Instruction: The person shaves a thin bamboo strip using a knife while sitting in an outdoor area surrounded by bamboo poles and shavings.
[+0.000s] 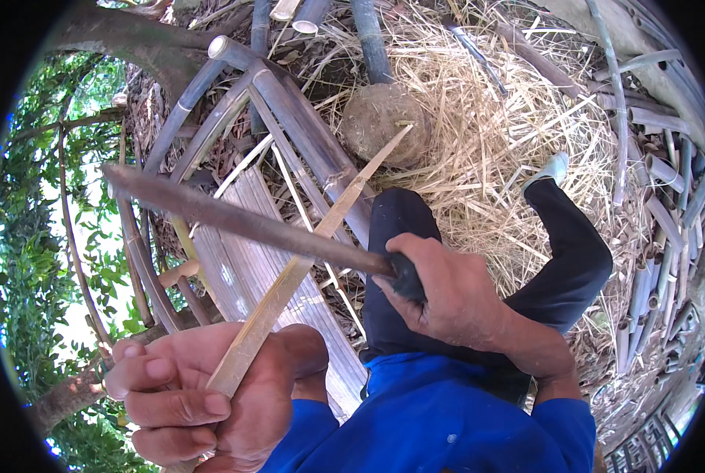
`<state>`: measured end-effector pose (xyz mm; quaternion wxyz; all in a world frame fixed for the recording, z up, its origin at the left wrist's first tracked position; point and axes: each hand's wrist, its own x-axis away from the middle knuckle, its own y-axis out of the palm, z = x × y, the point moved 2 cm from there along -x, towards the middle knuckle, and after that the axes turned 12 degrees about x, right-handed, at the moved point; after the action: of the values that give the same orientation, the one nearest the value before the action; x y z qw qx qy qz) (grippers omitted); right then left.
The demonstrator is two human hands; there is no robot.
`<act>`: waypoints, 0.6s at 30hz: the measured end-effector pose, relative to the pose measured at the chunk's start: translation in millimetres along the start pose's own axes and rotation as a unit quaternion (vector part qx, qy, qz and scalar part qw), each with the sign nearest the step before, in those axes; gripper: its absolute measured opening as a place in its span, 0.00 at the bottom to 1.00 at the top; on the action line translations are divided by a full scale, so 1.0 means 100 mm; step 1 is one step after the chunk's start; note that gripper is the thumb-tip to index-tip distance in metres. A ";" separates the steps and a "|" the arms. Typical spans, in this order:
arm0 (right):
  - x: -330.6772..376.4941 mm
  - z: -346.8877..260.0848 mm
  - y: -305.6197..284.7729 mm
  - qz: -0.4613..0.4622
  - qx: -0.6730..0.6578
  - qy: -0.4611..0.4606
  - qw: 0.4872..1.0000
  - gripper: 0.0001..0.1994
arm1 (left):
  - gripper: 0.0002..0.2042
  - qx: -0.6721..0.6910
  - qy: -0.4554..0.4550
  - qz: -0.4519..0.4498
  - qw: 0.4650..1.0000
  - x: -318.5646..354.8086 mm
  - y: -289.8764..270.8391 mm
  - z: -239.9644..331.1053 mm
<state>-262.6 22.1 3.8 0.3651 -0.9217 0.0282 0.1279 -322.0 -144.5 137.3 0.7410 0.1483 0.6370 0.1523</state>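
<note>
My left hand [259, 398] is turned palm up, its fingers curled round the lower end of a long, flat bamboo strip [270, 303]. The strip slants up and away to the right, narrowing to a point. In my right hand [455, 292] is the dark handle of a long knife [242, 222], gripped in a fist. Its brown blade reaches to the left and crosses over the strip near the middle; whether the two touch, I cannot tell.
Beyond the strip's tip stands a round wooden block [380, 118] amid pale shavings [494, 150]. Bamboo poles [289, 102] form a frame at the left, beside a slatted bamboo surface [250, 205]. Cut bamboo pieces [660, 169] are heaped at the right. My legs [569, 244] are spread below.
</note>
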 end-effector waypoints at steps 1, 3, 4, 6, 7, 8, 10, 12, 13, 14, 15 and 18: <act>-0.01 -0.02 -0.03 0.007 0.007 -0.036 0.999 0.22 | 0.28 0.004 0.001 0.000 1.000 -0.01 0.04 0.00; -0.03 0.18 0.16 0.016 0.004 -0.022 1.000 0.20 | 0.28 -0.029 -0.001 0.003 1.000 -0.01 0.07 0.01; -0.05 0.39 0.29 -0.023 0.039 0.029 0.999 0.18 | 0.28 -0.026 -0.001 0.006 1.000 0.00 0.09 0.01; -0.06 0.42 0.35 -0.066 0.073 0.069 0.993 0.15 | 0.28 -0.010 -0.008 -0.031 0.999 -0.02 0.05 0.00; -0.11 0.35 0.29 -0.059 0.070 0.053 0.994 0.15 | 0.28 -0.011 0.010 -0.033 0.999 -0.05 0.07 0.01; -0.04 0.22 0.25 -0.061 0.050 0.016 0.997 0.16 | 0.28 0.009 0.003 -0.025 1.000 -0.04 0.03 0.01; 0.09 -0.12 0.05 -0.049 0.025 -0.078 0.995 0.16 | 0.28 0.034 -0.006 -0.013 0.999 -0.03 -0.02 0.01; 0.04 0.09 0.21 -0.048 0.044 -0.025 0.998 0.16 | 0.28 0.027 0.000 -0.026 0.999 -0.04 -0.05 0.00; -0.07 0.36 0.36 -0.091 0.096 0.062 0.989 0.16 | 0.28 0.030 0.002 -0.022 0.999 -0.02 0.01 0.01; -0.20 0.65 0.44 -0.151 0.086 0.141 0.975 0.15 | 0.23 0.014 -0.004 -0.021 1.000 -0.02 0.06 0.02; -0.17 0.64 0.46 -0.152 0.088 0.146 0.974 0.15 | 0.19 0.004 -0.014 -0.016 1.000 0.01 0.06 -0.02; -0.09 0.36 0.39 -0.108 0.077 0.031 0.991 0.16 | 0.28 0.015 0.004 -0.071 0.997 -0.08 -0.11 -0.03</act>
<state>-284.2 17.8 -44.7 0.4458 -0.8919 -0.0504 0.0568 -325.7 -157.5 140.1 0.7453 0.1129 0.6509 0.0899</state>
